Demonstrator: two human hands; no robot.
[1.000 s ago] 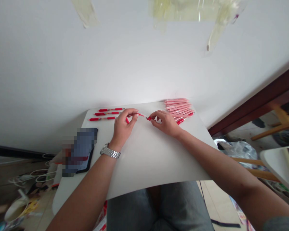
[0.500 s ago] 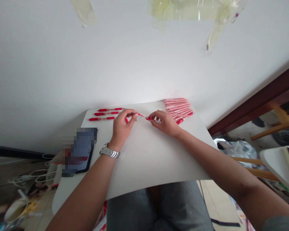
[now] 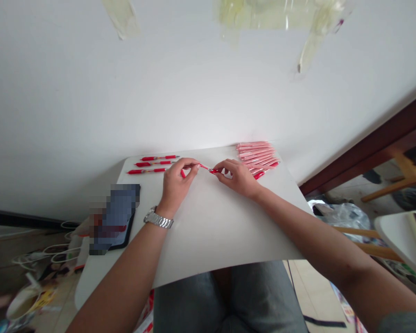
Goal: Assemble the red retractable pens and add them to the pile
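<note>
Over the far middle of the white table, my left hand (image 3: 180, 178) pinches one end of a thin red pen refill (image 3: 204, 167) between thumb and fingertips. My right hand (image 3: 236, 176) is closed on a short red pen part (image 3: 213, 171), mostly hidden by its fingers. The refill spans the small gap between the hands and meets that part at the right fingertips. Another red pen piece (image 3: 183, 173) shows just below the left fingers. Left of that hand lie several red pens (image 3: 156, 163) side by side, their right ends near the knuckles.
A pile of pink-looking wrapped pens or refills (image 3: 256, 151) lies at the far right of the table (image 3: 225, 231), against the wall. Beneath it are red pens (image 3: 260, 175). A phone (image 3: 119, 217), partly blurred out, rests at the left edge. Cables (image 3: 52, 252) lie beyond that edge.
My left hand has shifted very slightly, and the stretch of refill between the hands looks redder. The right hand and the pens on the table stay in place.
</note>
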